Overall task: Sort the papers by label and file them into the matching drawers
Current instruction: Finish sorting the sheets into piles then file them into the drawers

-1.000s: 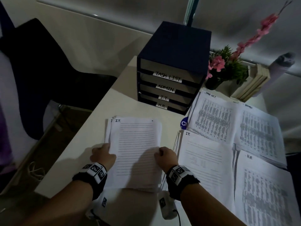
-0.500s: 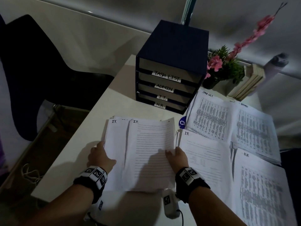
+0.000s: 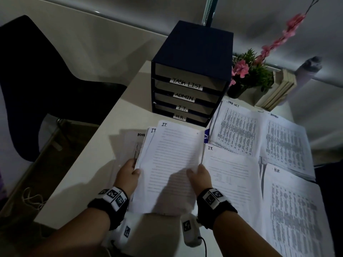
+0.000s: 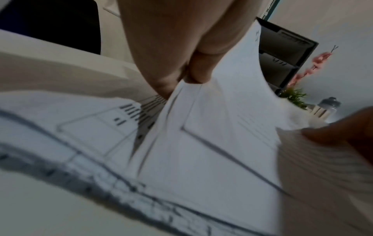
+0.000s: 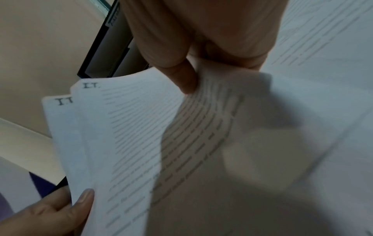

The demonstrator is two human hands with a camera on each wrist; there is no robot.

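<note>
Two white sheets labelled I.T. [image 3: 172,160] are lifted off the table, held by both hands. My left hand [image 3: 129,173] pinches their left edge [image 4: 187,89], thumb on top. My right hand [image 3: 199,173] pinches the right edge [image 5: 201,79] of the top sheet. Under them lies a sheet marked ADMIN [image 3: 133,143]. A dark blue drawer unit [image 3: 191,71] stands behind, its drawers labelled TASK LIST, ADMIN, I.T. and H.R., all closed. Sorted piles lie to the right: I.T. [image 3: 232,175], TASK LIST [image 3: 235,130], ADMIN [image 3: 285,145] and H.R. [image 3: 297,210].
A potted plant with pink flowers [image 3: 246,75] and a row of books [image 3: 278,89] stand at the back right. A black chair [image 3: 46,75] sits left of the white table [image 3: 89,164]. A grey bottle [image 3: 308,69] stands behind the books.
The top I.T. sheets have been lifted and slid right, uncovering a second I.T. label and then the ADMIN sheet beneath. Both hands moved up with the paper.
</note>
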